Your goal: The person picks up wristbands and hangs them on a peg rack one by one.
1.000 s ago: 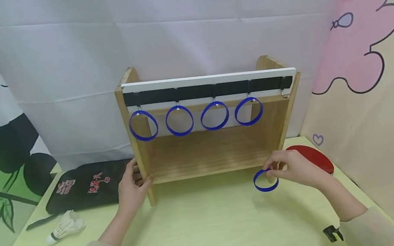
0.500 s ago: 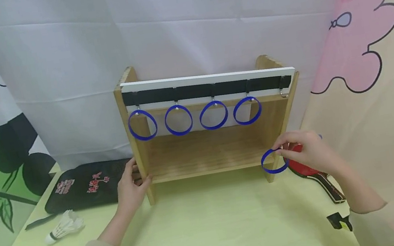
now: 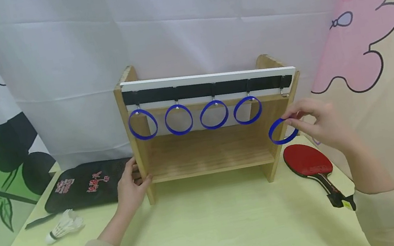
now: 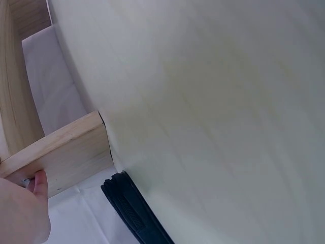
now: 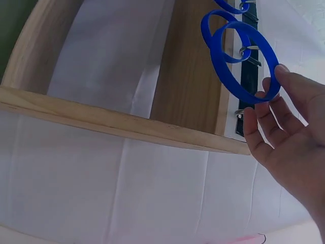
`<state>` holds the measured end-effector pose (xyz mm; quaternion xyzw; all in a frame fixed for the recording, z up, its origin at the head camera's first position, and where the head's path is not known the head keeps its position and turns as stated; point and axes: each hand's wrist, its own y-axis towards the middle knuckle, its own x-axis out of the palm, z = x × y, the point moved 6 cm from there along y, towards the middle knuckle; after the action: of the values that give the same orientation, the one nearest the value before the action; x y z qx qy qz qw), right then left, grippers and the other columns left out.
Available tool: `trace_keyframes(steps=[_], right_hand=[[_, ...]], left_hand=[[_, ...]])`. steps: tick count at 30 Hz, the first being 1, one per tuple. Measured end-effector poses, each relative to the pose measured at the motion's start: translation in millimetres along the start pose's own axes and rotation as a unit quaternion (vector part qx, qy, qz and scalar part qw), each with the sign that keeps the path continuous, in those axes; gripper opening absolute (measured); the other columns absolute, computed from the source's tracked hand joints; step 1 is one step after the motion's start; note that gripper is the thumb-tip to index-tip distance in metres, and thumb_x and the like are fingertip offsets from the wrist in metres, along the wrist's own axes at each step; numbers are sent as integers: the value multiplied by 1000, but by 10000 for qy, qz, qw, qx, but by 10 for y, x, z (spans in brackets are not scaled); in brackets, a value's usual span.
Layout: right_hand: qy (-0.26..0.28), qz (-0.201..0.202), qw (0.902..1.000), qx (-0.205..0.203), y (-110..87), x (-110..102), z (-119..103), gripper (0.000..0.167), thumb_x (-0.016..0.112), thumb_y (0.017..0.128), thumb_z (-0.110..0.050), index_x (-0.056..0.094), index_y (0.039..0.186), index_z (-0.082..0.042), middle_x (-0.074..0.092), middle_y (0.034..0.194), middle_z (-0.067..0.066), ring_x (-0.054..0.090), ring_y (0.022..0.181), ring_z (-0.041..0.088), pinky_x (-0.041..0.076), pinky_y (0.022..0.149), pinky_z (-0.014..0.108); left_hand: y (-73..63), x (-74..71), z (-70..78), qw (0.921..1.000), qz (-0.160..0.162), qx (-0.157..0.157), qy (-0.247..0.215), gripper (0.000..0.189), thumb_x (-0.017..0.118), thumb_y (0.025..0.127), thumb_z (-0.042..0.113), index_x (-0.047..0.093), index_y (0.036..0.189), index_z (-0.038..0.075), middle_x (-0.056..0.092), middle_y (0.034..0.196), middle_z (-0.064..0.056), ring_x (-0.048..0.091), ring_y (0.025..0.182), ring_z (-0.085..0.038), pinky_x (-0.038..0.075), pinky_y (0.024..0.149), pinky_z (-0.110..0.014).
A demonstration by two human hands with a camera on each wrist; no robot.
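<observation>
My right hand (image 3: 319, 123) pinches a blue ring (image 3: 283, 141) between thumb and fingertips, just off the front right side of the wooden rack (image 3: 202, 153). In the right wrist view, this held ring (image 5: 222, 68) overlaps a hanging one. Several matching blue rings (image 3: 181, 133) hang from metal hooks along the rack's black-and-white rail (image 3: 230, 86). The rightmost hook (image 3: 284, 94) carries nothing. At the rack's left side panel, my left hand (image 3: 131, 187) grips the lower edge, thumb in front and fingers on the outer face (image 4: 81, 160).
Left of the rack lies a black zipped case (image 3: 81, 187), with a shuttlecock (image 3: 64, 225) in front of it. A red table tennis bat (image 3: 308, 160) lies on the table (image 3: 215, 225) at right. White cloth (image 3: 179, 20) hangs behind.
My right hand has risen up and to the right with the blue ring, from the rack's foot to below the rail's right end. The left hand stays on the panel.
</observation>
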<state>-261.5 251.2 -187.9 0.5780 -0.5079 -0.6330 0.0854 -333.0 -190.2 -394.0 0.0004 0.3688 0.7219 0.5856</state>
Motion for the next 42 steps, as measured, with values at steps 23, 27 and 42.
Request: trace_keyframes(steps=[23,27,42], right_hand=[[-483,541,9851,1561,251,-231,485,12,65,89,-12,68,98,-4,62,92,-11,54,88,-4,44,79,2],[-432,526,9816,1786,215,-195,566,13,65,90,-14,68,99,-5,62,93,-8,54,90,-2,45,78,2],[-89,750,9849,1561,152,-136,557,15,64,87,-1,68,102,-2,59,94,-15,53,92,5,45,80,4]], left_hand=[[-9,-11,51,10000,22,53,9,68,69,83,7,37,142,20,56,114,-14,63,90,-25,59,74,-35],[-10,-11,50,10000,21,61,5,68,69,83,6,37,142,20,56,114,-15,63,90,-26,59,74,-36],[-7,-7,27,10000,-4,-5,-65,68,69,84,8,37,143,21,56,116,-15,63,92,-27,59,75,-39]])
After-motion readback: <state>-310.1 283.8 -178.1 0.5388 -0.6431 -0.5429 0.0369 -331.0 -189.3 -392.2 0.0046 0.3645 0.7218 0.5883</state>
